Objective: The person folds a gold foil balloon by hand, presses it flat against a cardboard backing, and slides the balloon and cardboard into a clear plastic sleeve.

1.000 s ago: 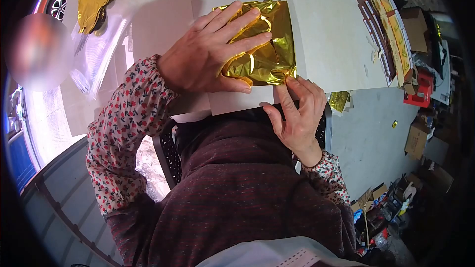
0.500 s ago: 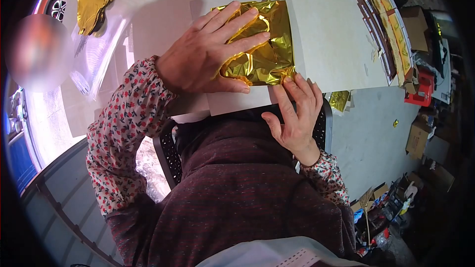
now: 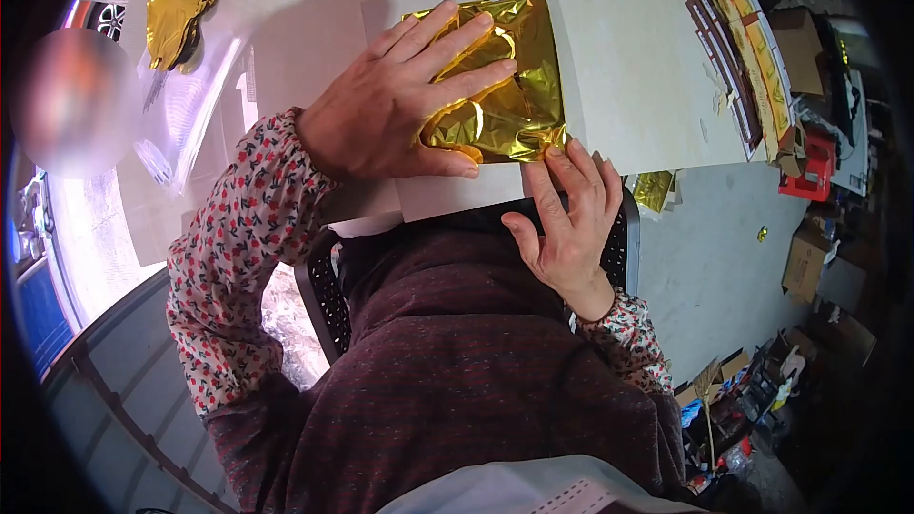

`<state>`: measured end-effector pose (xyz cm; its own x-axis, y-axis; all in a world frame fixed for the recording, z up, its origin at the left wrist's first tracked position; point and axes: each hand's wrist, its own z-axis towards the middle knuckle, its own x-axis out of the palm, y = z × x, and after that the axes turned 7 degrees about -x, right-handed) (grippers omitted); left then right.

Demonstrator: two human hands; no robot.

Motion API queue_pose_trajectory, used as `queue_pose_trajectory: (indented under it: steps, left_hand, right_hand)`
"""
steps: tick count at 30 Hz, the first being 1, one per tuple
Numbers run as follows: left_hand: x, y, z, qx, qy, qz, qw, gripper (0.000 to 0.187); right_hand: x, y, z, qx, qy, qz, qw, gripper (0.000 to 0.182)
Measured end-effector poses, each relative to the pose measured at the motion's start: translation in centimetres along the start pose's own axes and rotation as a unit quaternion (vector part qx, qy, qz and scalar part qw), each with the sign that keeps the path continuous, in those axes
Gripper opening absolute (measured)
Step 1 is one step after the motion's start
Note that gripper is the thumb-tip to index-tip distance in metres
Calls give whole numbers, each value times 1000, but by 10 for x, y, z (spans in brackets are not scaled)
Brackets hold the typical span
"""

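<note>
A crinkled square of gold foil lies on a pale sheet at the table's near edge. My left hand rests flat on the foil's left half with its fingers spread, hiding part of it. The fingertips of my right hand touch the foil's lower right corner, its thumb held apart from the fingers. Whether anything lies under the foil cannot be seen.
Gold foil pieces lie on the table at the upper left, above clear plastic. Printed cardboard is stacked at the right edge. Beyond are a red crate, cartons and a broom.
The foil looks slightly flatter near its lower right corner. Both hands keep nearly the same place.
</note>
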<state>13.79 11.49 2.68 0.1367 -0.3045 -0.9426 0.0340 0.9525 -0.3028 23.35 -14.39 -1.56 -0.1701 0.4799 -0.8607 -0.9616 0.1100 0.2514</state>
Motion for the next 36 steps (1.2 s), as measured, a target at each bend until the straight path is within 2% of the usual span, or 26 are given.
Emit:
queue_pose_trajectory:
  steps: [9,18,25,36]
  left_hand:
    - [-1,0,0,5,-2,-6,1000,90]
    - [-3,0,-1,-3,3,-3,1000,97]
    - [-5,0,-2,-3,4,3,1000,98]
    - [-5,0,-1,22,-10,19,1000,83]
  right_hand:
    - [6,0,-2,7,0,-4,1000,66]
    - [13,-2,-5,2,-15,-23,1000,63]
    - [3,1,3,6,-14,-26,1000,55]
    - [-7,-1,16,22,-38,-15,999,37]
